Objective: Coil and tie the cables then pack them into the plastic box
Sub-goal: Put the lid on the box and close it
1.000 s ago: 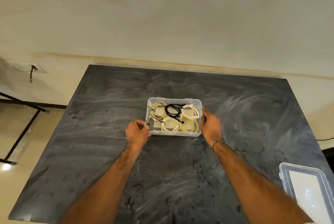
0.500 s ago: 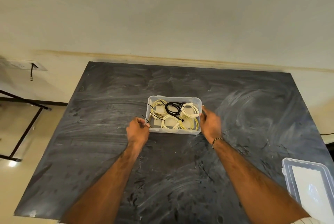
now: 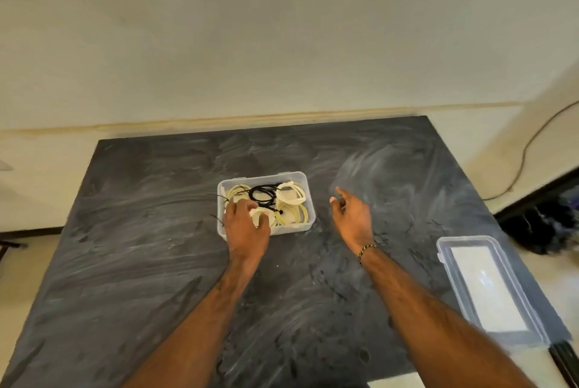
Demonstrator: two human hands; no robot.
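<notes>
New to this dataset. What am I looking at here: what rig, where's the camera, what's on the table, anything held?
There is no robot here. A person works with bare hands, and the one picture comes from a wide-angle camera worn on the head, looking forward and down, so both forearms reach in from the bottom. On the dark table stands a clear plastic box holding coiled cream and yellow cables and one black cable. The box's lid lies apart near the table's right edge. The left hand rests over the box's near left corner, its fingers on the coils; whether it grips one I cannot tell. The right hand hangs open beside the box, holding nothing.
</notes>
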